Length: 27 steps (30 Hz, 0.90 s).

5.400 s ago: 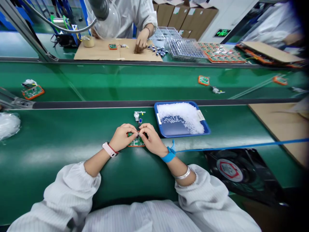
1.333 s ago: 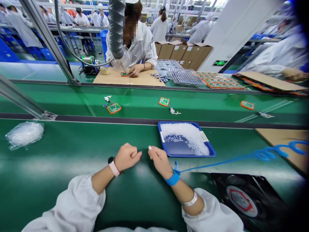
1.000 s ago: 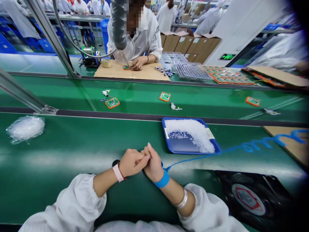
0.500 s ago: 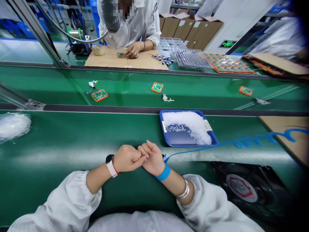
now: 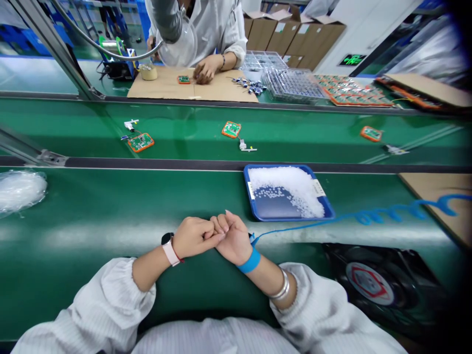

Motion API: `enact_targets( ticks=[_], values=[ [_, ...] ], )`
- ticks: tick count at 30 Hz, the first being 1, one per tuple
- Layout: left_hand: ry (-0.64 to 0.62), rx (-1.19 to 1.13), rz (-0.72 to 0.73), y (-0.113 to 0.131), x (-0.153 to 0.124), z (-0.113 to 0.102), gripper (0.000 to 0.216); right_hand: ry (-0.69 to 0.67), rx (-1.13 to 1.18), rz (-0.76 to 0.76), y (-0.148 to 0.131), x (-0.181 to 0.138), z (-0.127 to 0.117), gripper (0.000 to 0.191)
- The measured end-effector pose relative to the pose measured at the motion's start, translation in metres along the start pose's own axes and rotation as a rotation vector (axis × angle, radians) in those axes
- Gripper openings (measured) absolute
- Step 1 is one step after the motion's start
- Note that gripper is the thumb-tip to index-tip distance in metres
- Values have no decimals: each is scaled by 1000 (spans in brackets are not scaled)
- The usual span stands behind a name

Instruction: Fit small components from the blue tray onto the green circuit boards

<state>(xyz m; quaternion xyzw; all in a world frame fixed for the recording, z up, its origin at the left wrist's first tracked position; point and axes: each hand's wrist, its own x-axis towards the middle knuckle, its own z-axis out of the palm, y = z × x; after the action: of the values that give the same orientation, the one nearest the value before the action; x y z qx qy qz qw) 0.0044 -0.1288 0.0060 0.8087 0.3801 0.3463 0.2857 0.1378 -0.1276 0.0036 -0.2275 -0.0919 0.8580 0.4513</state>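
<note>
My left hand (image 5: 194, 237), with a watch on a pink strap (image 5: 170, 251), is closed, its fingertips meeting the curled fingers of my right hand (image 5: 233, 242). That hand is turned palm up, with its fingers bent inward and a blue wrist strap (image 5: 250, 261) around the wrist. Whatever may lie between the fingers is hidden. Just beyond my right hand is a blue tray (image 5: 275, 210), partly covered with small white pellet-like pieces (image 5: 291, 178). A coiled blue cord (image 5: 363, 216) runs from the wrist strap toward the right.
Orange-edged circuit boards (image 5: 140, 142) with attached white connectors lie on the green belt (image 5: 184, 142). At right is a black fan (image 5: 372, 285); at left, a clear plastic bag (image 5: 22, 191). Across the belt, a co-worker's hand (image 5: 208, 68) rests over cardboard (image 5: 162, 91).
The circuit boards on the belt have shifted left. My hands stay together with only a slight change in the fingers. The co-worker's hand across the belt has moved a little.
</note>
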Motion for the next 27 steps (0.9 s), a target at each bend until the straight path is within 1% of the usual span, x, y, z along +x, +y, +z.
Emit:
enact_targets(
  ticks=[4,8,12,16,20,24,27],
  values=[
    [-8,-27,-27,0,0,-1,42,-15,-48,-27,2,1,-1,43],
    [1,-46,-12,0,1,-3,43,-36,-96,-38,4,0,-1,43],
    [20,-37,-9,1,2,-3,45,-22,-145,-66,5,0,1,42],
    [57,-35,-10,1,3,-3,46,-11,-243,-128,5,-1,3,38],
    [82,-28,7,2,2,-4,40,9,-278,-125,5,-1,2,36],
    [77,-23,-15,4,2,-5,29,37,-230,-92,4,-1,1,33],
    [56,-36,-33,5,2,-6,25,42,-201,-64,4,0,1,31]
  ],
)
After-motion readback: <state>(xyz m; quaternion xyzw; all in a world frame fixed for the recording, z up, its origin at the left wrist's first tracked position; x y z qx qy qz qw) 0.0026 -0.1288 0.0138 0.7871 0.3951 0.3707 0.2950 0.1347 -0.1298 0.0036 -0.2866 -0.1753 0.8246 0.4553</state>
